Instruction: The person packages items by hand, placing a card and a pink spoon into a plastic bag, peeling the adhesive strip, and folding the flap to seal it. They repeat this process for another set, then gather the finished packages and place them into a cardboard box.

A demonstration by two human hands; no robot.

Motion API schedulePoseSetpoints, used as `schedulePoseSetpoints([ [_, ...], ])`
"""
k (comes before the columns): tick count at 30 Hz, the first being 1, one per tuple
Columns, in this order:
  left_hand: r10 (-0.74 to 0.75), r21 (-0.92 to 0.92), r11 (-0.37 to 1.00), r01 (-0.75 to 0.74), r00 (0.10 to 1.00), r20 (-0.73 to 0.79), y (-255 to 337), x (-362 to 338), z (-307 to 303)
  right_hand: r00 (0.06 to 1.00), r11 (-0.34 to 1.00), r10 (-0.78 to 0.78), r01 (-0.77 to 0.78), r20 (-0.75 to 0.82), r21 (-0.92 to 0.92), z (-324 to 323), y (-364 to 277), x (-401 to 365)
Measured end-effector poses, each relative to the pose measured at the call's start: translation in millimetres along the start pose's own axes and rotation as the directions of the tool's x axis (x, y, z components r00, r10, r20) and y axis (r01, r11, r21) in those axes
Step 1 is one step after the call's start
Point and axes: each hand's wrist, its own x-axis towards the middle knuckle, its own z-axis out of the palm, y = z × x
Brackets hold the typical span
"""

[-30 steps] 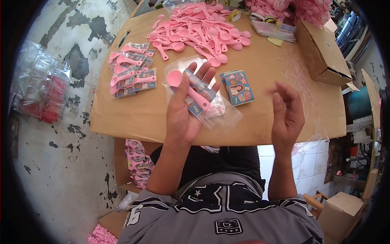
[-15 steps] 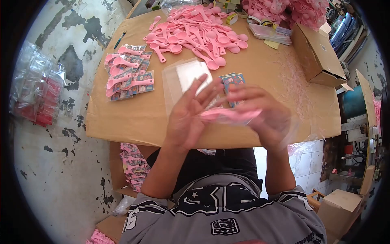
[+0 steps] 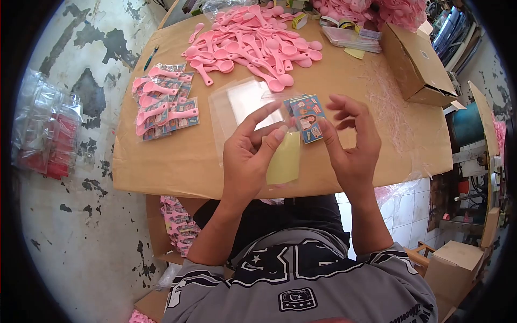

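Note:
Between thumb and fingers, my left hand (image 3: 249, 153) grips a clear packet with a pale yellow card face (image 3: 284, 161); a bit of pink shows near its top. My right hand (image 3: 353, 132) is held apart from the packet, fingers spread and curved, nothing in them. Blue picture cards (image 3: 311, 119) lie on the table between the hands. Flat clear bags (image 3: 223, 116) are beyond my left hand, partly hidden by it. Packed pink spoons with blue cards (image 3: 167, 107) lie to the left.
A heap of loose pink spoons (image 3: 253, 46) covers the far middle of the table (image 3: 161, 172). An open cardboard box (image 3: 420, 70) stands at the right, near stacked clear sleeves (image 3: 353, 40). A pen (image 3: 151, 57) lies at the far left; pink shreds (image 3: 385, 107) lie at the right.
The pink spoon packet was between both hands; now my left hand alone holds a packet, its yellow side showing. My right hand has moved off it and opened, uncovering the blue cards.

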Motion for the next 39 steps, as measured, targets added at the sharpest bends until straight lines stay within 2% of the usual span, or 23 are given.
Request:
schedulePoseSetpoints([
  [2,0.036,0.055,0.998,-0.036,0.999,-0.006,-1,-3,5,0.951,0.931,-0.310,0.298,-0.024,-0.212,-3,0,9],
  [3,0.037,0.060,0.997,-0.038,0.999,0.008,-2,-5,8,0.947,0.923,-0.322,0.312,-0.006,-0.225,0,-2,11],
  [6,0.109,0.281,0.953,-0.114,0.994,0.031,-9,-12,12,0.936,0.904,-0.352,0.343,0.009,-0.255,14,-7,13],
  [11,0.108,0.370,0.919,-0.136,0.989,0.097,-12,-14,14,0.917,0.887,-0.398,0.374,-0.036,-0.269,23,4,9],
  [17,0.027,0.371,0.924,-0.094,0.983,0.181,-9,-14,16,0.935,0.918,-0.353,0.345,-0.010,-0.196,7,9,17],
  [20,0.019,0.271,0.960,-0.075,0.979,0.205,-9,-14,14,0.956,0.961,-0.242,0.211,-0.168,-0.179,-8,15,24],
  [22,0.010,0.213,0.976,-0.047,0.985,0.173,-9,-15,10,0.928,0.989,-0.133,0.147,-0.347,0.015,-23,35,34],
  [25,0.003,0.048,0.999,-0.007,0.996,0.090,-8,-12,3,0.912,0.980,-0.021,0.099,-0.409,0.171,-47,45,38],
  [28,0.013,0.045,0.999,-0.017,0.996,0.088,-7,-10,-4,0.994,0.988,0.071,-0.059,-0.078,0.142,-57,38,31],
  [31,0.020,0.042,0.999,-0.024,0.996,0.092,-10,-10,2,0.985,0.981,-0.151,0.160,0.090,-0.107,-33,5,22],
  [34,-0.005,0.033,0.999,0.001,0.994,0.113,-4,-14,6,0.926,0.904,-0.371,0.378,0.072,-0.198,-7,-3,16],
  [39,0.057,0.164,0.984,-0.070,0.995,0.081,-11,-17,3,0.917,0.882,-0.399,0.389,0.019,-0.264,16,-6,15],
])
